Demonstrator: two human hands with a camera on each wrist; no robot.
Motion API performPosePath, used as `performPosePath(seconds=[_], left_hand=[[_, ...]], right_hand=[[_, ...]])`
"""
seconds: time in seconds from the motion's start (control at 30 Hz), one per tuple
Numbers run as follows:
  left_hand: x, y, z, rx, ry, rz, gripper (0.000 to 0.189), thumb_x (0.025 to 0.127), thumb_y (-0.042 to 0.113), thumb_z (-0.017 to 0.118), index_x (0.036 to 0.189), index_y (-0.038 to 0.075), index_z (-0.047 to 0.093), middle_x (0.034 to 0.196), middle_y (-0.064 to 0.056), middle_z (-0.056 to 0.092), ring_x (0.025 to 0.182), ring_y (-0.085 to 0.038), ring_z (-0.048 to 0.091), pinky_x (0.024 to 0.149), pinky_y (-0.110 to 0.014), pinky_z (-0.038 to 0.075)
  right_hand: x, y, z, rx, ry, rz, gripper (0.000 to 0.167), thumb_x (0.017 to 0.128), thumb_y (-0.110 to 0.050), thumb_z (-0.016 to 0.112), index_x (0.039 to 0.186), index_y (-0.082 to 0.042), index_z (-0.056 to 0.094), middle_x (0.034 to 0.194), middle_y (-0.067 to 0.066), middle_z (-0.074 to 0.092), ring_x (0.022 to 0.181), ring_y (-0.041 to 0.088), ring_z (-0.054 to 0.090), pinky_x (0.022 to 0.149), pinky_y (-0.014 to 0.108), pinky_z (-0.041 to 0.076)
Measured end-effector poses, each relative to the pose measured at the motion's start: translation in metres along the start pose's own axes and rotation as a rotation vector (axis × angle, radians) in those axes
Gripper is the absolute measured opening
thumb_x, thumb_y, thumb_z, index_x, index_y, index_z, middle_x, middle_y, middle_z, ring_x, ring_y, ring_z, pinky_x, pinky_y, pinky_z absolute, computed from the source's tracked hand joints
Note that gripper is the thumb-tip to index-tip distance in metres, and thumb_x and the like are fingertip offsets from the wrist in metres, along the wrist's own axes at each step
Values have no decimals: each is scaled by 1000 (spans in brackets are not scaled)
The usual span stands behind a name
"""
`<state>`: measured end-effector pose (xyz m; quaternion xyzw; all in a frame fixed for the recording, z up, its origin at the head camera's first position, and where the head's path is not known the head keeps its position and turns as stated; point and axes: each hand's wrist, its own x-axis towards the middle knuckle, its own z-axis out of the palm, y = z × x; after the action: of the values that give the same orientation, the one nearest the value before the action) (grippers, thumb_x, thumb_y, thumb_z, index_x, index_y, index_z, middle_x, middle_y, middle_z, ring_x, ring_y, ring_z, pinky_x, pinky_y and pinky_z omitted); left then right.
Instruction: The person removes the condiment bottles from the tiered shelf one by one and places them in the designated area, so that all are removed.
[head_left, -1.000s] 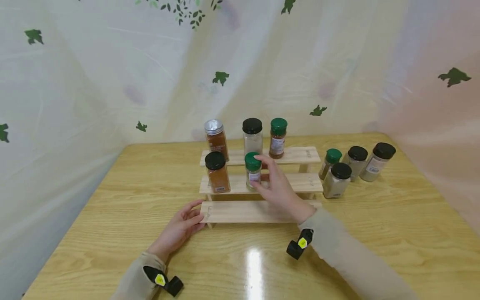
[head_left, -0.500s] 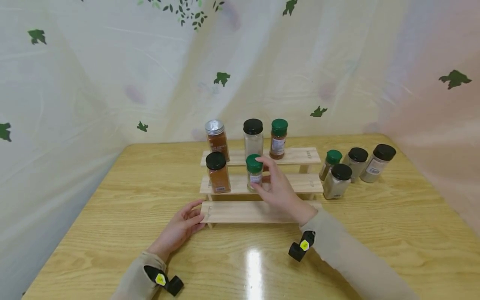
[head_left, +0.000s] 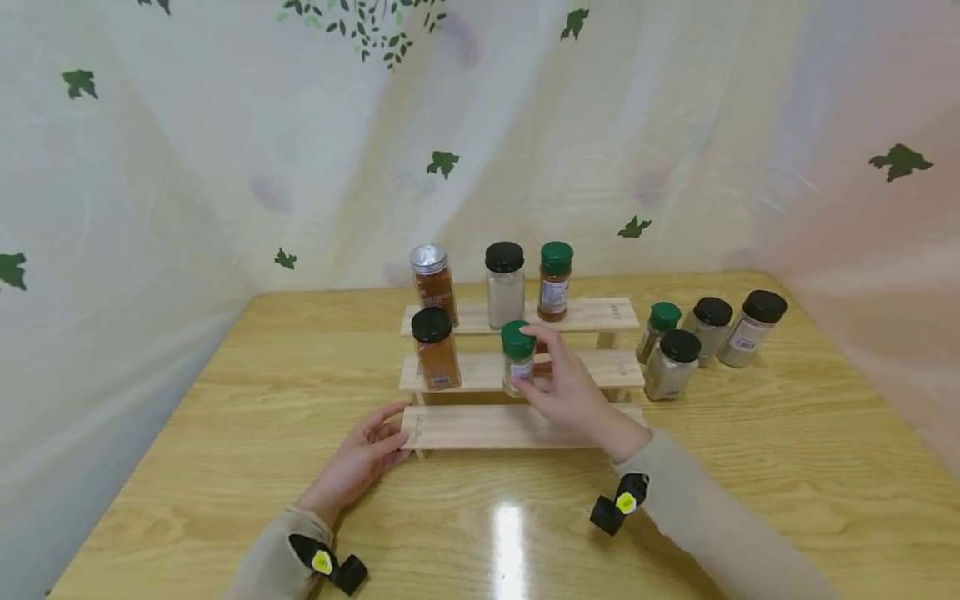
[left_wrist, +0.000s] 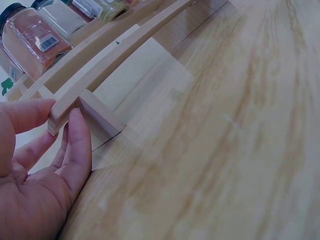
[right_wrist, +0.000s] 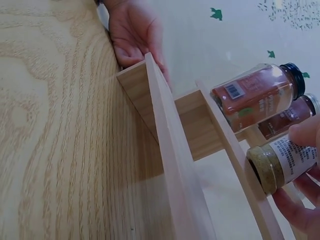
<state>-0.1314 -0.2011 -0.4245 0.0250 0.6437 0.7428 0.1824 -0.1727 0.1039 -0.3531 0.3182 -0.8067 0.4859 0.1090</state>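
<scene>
My right hand [head_left: 572, 398] pinches a small spice jar [head_left: 518, 371] with a green cap, its thumb on the label side and a finger up at the cap. The jar stands nearly upright at the front edge of the middle tier of a three-tier wooden rack [head_left: 480, 427]. In the right wrist view, greenish-yellow contents show in the jar [right_wrist: 282, 162], its base right at the tier's edge. My left hand [head_left: 362, 454] grips the left end of the bottom tier; in the left wrist view its thumb lies above the board [left_wrist: 75, 97] and fingers beneath.
On the middle tier's left stands an orange-brown jar [head_left: 437, 354] with a black lid. The top tier bears a silver-lidded jar [head_left: 435, 287], a black-lidded jar [head_left: 506, 287] and a green-capped jar [head_left: 555, 283]. Several more jars [head_left: 671, 371] stand on the table right of the rack.
My right hand has shifted slightly right and toward me, carrying the green-capped spice jar from further back on the middle tier to its front edge. The left hand has kept its grip on the rack.
</scene>
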Motion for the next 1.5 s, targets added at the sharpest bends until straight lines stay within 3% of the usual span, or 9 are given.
performPosePath(seconds=[0.27, 0.5, 0.63, 0.77, 1.0, 1.27, 1.5], left_hand=[[-1, 2, 4, 18, 34, -52, 61, 96, 4, 51, 147, -1, 18, 105, -1, 47, 91, -5, 56, 85, -19, 51], [1, 7, 1, 42, 51, -44, 61, 96, 0, 47, 149, 0, 17, 107, -2, 46, 90, -4, 55, 85, -19, 51], [2, 9, 0, 46, 53, -48, 60, 97, 0, 46, 149, 0, 17, 113, -3, 47, 93, -4, 56, 87, -19, 50], [3, 10, 0, 45, 50, -49, 60, 97, 0, 46, 149, 0, 17, 115, -4, 47, 95, -4, 56, 87, -19, 50], [4, 9, -3, 54, 31, -12, 60, 96, 0, 47, 148, -3, 17, 112, 2, 51, 93, -3, 57, 84, -18, 50], [3, 6, -1, 40, 24, -19, 60, 96, 0, 47, 148, -2, 17, 113, 2, 51, 95, -4, 57, 85, -18, 51], [-1, 4, 0, 39, 30, -31, 61, 96, 2, 49, 148, -1, 18, 114, 0, 52, 96, -5, 57, 85, -19, 51]], right_hand=[[-17, -3, -17, -64, 16, 20, 70, 77, 9, 71, 133, -8, 31, 124, 21, 51, 109, 35, 55, 83, 41, 55], [-34, -1, -40, -136, 3, -55, 70, 75, 14, 69, 131, -4, 31, 121, 23, 51, 104, 37, 57, 77, 40, 57], [-46, 5, -57, -187, 34, -132, 75, 70, 19, 71, 131, -2, 32, 120, 21, 52, 107, 17, 56, 76, 29, 57], [-59, 10, -73, -191, 44, -168, 81, 65, 24, 71, 132, 4, 31, 119, 15, 52, 111, -8, 45, 81, 13, 49], [-72, 10, -94, -282, 23, -123, 86, 66, 21, 72, 135, 2, 26, 117, 15, 50, 101, -1, 54, 75, 13, 51], [-87, 17, -119, -282, 71, -109, 87, 65, 25, 70, 138, 3, 26, 130, -26, 35, 116, -14, 39, 86, 1, 39], [-109, 34, -144, -290, 120, -30, 89, 67, 28, 66, 140, 4, 22, 126, -28, 38, 108, -15, 43, 79, 0, 40]])
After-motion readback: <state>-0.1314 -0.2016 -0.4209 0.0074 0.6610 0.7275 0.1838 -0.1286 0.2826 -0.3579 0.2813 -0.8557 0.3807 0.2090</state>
